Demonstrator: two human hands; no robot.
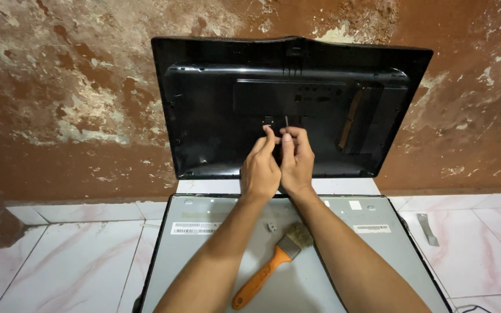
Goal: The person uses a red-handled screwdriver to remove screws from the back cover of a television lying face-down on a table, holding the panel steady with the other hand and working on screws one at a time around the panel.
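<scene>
An orange-handled brush (271,268) lies loose on the grey panel back (343,255) on the floor. Beyond, a small thin part (286,121) is pinched between left hand (260,168) and right hand (297,161) against the propped black cover (215,104). It could be dropped; its kind cannot be told.

Black back cover (215,104), grey panel (320,278), orange-handled brush (271,266), pink-veined white tiles (71,261), mottled red-brown wall (71,87).

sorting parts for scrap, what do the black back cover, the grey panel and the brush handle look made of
Black back cover: looks like moulded plastic, glossy, with ribs and soft reflections. Grey panel: probably sheet metal, matte and flat, with stickers. Brush handle: orange, smooth, likely plastic, though painted wood is possible.
</scene>
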